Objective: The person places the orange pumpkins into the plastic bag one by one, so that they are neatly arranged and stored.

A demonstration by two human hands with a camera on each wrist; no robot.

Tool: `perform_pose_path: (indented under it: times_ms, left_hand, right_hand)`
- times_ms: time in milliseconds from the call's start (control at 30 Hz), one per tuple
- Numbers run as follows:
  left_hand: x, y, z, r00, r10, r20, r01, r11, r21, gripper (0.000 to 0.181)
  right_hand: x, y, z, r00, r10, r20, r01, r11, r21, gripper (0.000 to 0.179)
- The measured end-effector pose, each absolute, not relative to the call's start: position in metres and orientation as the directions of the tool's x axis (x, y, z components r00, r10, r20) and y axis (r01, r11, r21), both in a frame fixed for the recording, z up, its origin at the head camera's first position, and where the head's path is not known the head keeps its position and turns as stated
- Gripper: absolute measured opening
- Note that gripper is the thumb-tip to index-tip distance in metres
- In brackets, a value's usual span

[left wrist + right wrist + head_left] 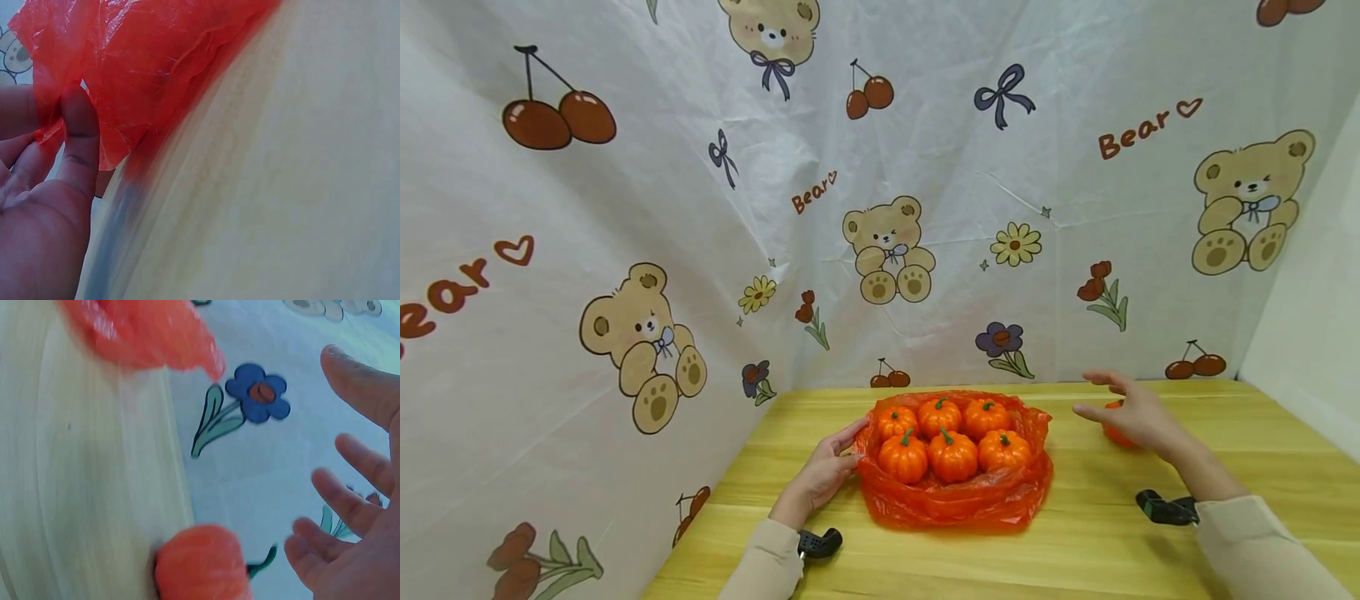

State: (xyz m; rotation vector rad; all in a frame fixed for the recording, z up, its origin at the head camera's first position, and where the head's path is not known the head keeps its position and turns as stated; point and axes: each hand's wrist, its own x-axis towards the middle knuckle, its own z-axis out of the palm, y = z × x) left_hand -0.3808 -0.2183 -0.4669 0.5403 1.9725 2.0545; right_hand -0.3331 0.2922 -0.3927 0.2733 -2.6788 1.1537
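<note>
A thin red plastic bag (955, 505) stands wide-mouthed on the table, with several small orange pumpkins (953, 457) with green stems inside it. At its left side my left hand (824, 475) pinches the rim between thumb and fingers. In the left wrist view the crumpled bag film (144, 69) passes between the thumb and fingers of that hand (53, 212). To the right of the bag, one more pumpkin (203, 565) sits on the table. My right hand (1141, 419) hovers over it, fingers spread, holding nothing; in the head view it partly hides that pumpkin.
The wooden table (1097, 533) meets a hanging white cloth (955, 183) printed with bears, flowers and cherries at the back and left. A plain white wall (1311, 350) rises on the right. A black wrist device (1165, 507) sits by each sleeve.
</note>
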Motion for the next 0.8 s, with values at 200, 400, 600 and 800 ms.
perform_pose_path:
  times_ms: [200,400,600,800]
  left_hand:
    - [-0.38,-0.218,-0.466,-0.903,0.419,0.097,0.081,-0.056,0.995,0.075]
    - [-0.38,-0.219,-0.468,-0.908,0.41,0.09,0.072,-0.058,0.996,0.075]
    - [-0.381,-0.219,-0.469,-0.907,0.412,0.092,0.075,-0.059,0.995,0.075]
    - [-0.377,-0.219,-0.467,-0.909,0.409,0.086,0.074,-0.046,0.996,0.076]
  right_hand:
    - [-0.337,0.313,-0.405,-0.966,-0.027,0.256,-0.207,0.674,-0.709,0.09]
    - [-0.341,0.328,-0.422,-0.966,0.015,0.256,-0.18,0.671,-0.72,0.097]
    - [-0.344,0.343,-0.438,-0.972,0.043,0.231,-0.146,0.66,-0.737,0.1]
    - [-0.347,0.354,-0.455,-0.977,0.065,0.202,-0.115,0.639,-0.761,0.102]
